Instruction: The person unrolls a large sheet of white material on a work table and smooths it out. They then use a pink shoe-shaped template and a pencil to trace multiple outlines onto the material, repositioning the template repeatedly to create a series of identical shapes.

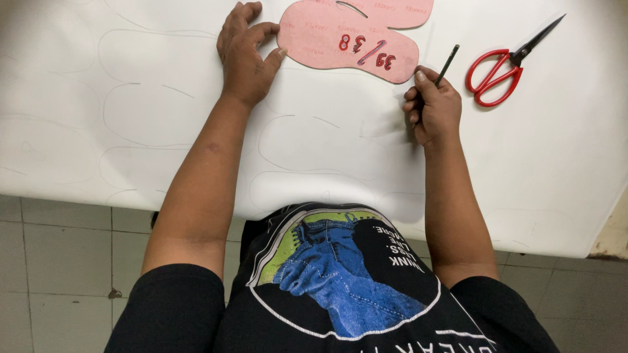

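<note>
From the head view, our left hand [245,55] lies open, fingertips pressing the pink template [353,39] just to its right on the white sheet [131,104]. Our right hand [432,108] grips a pencil [448,65], its tip seemingly off the sheet. Red scissors [500,68] lie right of it.

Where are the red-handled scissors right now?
In the head view, the red-handled scissors lie on the white sheet at upper right, apart from and just beyond the right hand, which holds a dark pencil.
</note>
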A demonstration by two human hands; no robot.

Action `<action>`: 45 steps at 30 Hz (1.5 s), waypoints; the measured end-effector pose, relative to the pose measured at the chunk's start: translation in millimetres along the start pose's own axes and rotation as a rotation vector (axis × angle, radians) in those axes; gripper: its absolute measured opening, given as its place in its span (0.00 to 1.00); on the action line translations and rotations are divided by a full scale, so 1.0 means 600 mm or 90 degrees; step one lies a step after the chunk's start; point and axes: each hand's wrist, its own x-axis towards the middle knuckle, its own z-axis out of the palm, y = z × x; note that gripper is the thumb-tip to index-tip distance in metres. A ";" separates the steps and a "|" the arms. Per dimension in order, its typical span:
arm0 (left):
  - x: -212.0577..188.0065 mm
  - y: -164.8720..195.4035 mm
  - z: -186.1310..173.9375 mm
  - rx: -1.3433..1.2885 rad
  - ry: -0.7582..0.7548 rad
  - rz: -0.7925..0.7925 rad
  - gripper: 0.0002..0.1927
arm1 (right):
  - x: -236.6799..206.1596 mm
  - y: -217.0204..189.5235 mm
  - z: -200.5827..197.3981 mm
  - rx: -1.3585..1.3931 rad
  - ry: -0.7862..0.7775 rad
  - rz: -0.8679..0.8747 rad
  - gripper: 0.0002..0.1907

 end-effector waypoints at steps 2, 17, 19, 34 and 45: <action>0.000 0.000 0.000 -0.001 -0.002 -0.001 0.14 | -0.001 -0.001 0.000 -0.004 0.000 0.001 0.16; -0.001 0.069 0.131 0.079 -0.088 0.197 0.09 | -0.011 -0.032 0.018 -0.229 0.018 -0.087 0.15; -0.023 0.110 0.162 0.166 -0.124 0.195 0.17 | -0.010 -0.049 0.029 -0.352 0.035 -0.157 0.14; -0.052 0.171 0.229 0.068 -0.244 0.120 0.44 | -0.018 -0.124 0.234 -0.799 -0.394 -0.446 0.11; -0.034 0.195 0.189 -0.061 -0.168 0.104 0.25 | 0.016 -0.102 0.296 -0.817 -0.449 -0.592 0.09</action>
